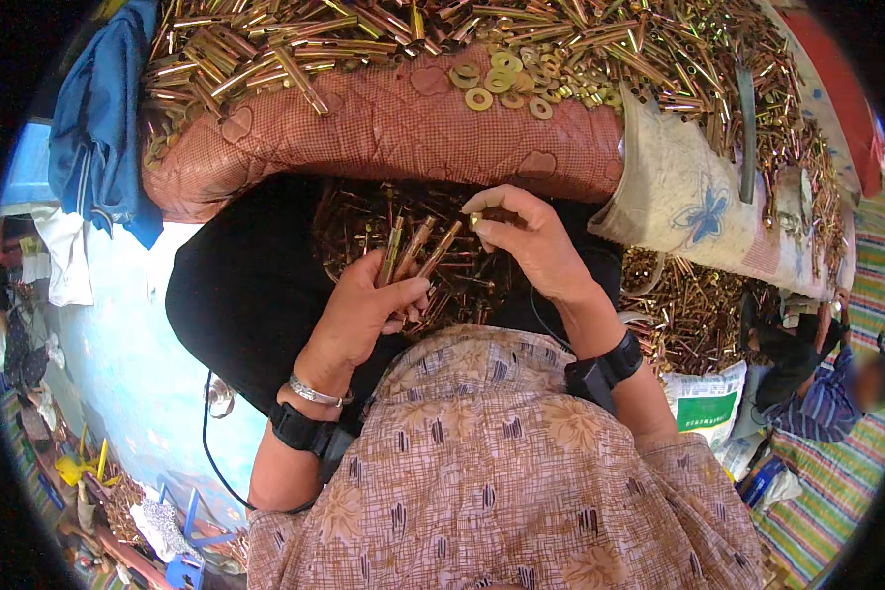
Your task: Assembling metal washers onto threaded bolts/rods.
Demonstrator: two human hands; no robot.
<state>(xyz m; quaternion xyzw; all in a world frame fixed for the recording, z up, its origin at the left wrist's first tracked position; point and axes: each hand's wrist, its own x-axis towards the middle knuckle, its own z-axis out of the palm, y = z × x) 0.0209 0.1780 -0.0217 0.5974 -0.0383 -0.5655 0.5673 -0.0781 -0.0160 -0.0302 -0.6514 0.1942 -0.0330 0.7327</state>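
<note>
Patterned shirt (501,462) nearest camera. Left hand (356,307) clamped round several metal tubes (418,244) above lap (241,280), fanned, probably keeping ends accessible. Right hand (539,246), apart from left, pinches small brass piece (476,219) near tube ends. Loose washers (502,77) lie on cloth-covered worktop (349,138), seemingly within easy reach.

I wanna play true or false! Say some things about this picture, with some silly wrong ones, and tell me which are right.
1. The left hand holds metal tubes. True.
2. The right hand is holding nothing. False: its fingers pinch a small brass-coloured piece.
3. Some flat round rings lie on the red checked cloth. True.
4. The silver bracelet is on the right wrist. False: it is on the left wrist.
5. A blue butterfly shape is on the pale cloth. True.
6. The person's top is plain green. False: it is brownish, with flowers.
</note>
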